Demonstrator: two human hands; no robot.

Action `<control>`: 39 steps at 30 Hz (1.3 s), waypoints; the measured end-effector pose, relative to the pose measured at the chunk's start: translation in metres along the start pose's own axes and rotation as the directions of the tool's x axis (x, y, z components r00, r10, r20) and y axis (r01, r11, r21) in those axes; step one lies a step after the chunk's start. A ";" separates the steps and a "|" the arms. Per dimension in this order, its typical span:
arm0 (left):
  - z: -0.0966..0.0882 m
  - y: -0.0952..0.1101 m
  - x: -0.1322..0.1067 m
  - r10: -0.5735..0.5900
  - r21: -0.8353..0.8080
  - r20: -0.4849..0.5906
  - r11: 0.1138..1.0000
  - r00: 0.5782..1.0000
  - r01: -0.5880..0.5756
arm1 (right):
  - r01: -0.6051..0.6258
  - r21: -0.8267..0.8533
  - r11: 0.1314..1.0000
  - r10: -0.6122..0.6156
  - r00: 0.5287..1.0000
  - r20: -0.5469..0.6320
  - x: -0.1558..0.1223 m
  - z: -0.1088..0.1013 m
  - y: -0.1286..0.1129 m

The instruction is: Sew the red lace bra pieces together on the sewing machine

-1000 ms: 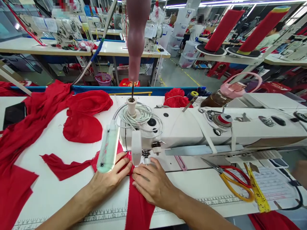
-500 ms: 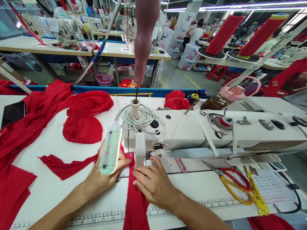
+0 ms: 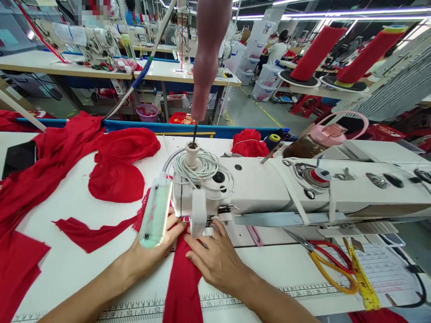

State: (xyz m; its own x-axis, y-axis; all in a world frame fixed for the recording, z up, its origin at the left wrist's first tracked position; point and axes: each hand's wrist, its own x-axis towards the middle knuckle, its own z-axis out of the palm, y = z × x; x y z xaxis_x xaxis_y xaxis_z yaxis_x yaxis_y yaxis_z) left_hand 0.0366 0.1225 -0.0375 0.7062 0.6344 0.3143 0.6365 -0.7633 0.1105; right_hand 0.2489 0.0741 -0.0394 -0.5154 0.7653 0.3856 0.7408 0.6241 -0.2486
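Note:
A long red fabric strip [image 3: 183, 287] runs under the head of a white sewing machine [image 3: 262, 179] and hangs toward me over the table edge. My left hand [image 3: 160, 244] lies on the fabric left of the needle area, fingers stretched toward it. A pale green lamp panel [image 3: 155, 213] hides part of that hand. On the strip's right side rests my right hand [image 3: 217, 258], fingers extended and apart, fingertips close to the presser foot. The needle itself is hidden behind the machine's white front guard [image 3: 198, 213].
Red fabric pieces [image 3: 116, 179] lie on the left. Scissors [image 3: 332, 264], a yellow tape measure [image 3: 362, 280] and a written sheet [image 3: 387, 269] are at right. A bottle with a pink lid [image 3: 332, 132] and red thread cones [image 3: 318, 54] stand behind. A ruler scale [image 3: 134, 309] marks the front edge.
The red strip's near end has swung left. Its gathered edge now shows left of the lamp panel. My left hand has shifted slightly; my right hand stays at the presser foot.

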 end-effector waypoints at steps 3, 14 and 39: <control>0.003 0.016 0.001 -0.030 0.206 -0.106 0.977 0.994 0.052 | 0.001 0.008 1.000 -0.001 1.000 0.026 0.000 0.000 -0.001; -0.005 0.022 -0.002 -0.052 0.168 -0.219 0.982 0.974 0.090 | 0.032 0.013 0.999 -0.032 0.999 0.012 -0.003 -0.005 -0.009; -0.002 0.008 -0.010 0.059 0.101 -0.173 0.994 0.983 -0.042 | 0.060 0.033 0.998 -0.062 0.997 0.052 -0.005 -0.007 -0.008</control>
State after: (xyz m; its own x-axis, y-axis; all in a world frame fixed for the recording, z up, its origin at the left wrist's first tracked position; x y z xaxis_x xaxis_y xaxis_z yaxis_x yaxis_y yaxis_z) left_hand 0.0336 0.1097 -0.0379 0.6782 0.5575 0.4788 0.6346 -0.7729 0.0011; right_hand 0.2485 0.0638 -0.0334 -0.5819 0.7322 0.3539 0.6938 0.6740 -0.2537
